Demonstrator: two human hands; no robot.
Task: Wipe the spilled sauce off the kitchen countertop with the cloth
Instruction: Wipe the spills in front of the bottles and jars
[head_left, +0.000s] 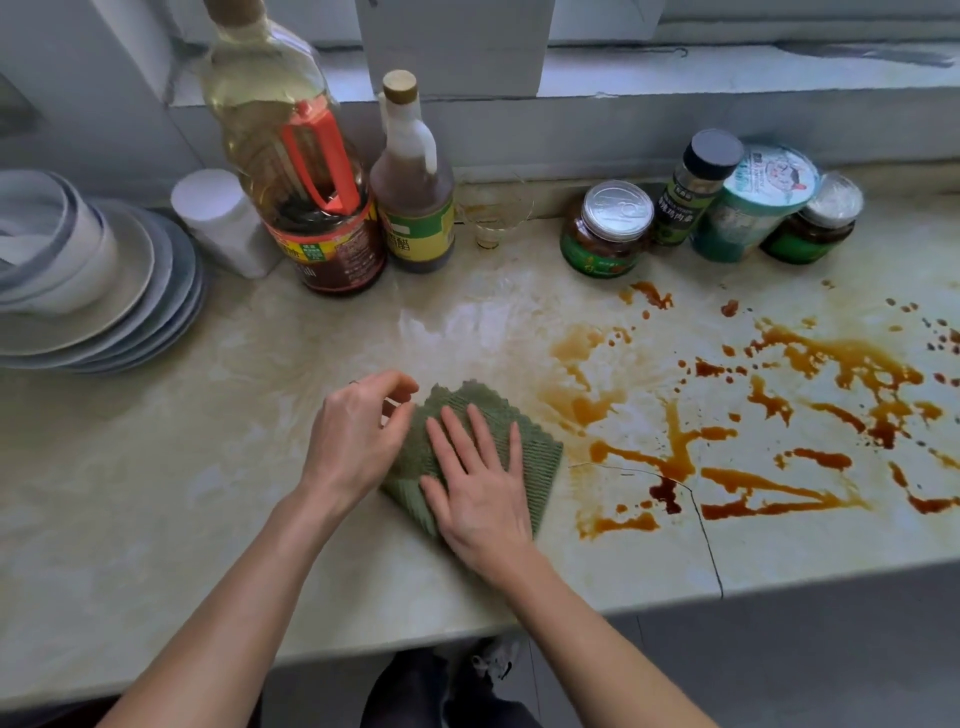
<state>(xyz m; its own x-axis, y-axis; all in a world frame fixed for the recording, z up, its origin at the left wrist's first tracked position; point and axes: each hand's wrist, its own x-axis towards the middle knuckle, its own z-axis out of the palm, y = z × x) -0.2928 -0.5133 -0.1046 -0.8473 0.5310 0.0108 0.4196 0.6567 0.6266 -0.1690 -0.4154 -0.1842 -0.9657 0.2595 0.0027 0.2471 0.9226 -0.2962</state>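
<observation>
We record the cloth (540, 467) as muted green with a fine ribbed weave. The sauce (841, 364) is dark brown where pooled, thinning to orange-amber in the smears. The countertop (208, 467) is pale cream with faint whitish marbling. The stacked plates (156, 291) are pale blue-grey. The large bottle (291, 156) has a red handle and a red-and-yellow label. The smaller bottle (415, 208) has a green-and-yellow label. One tub (753, 208) is teal.
</observation>
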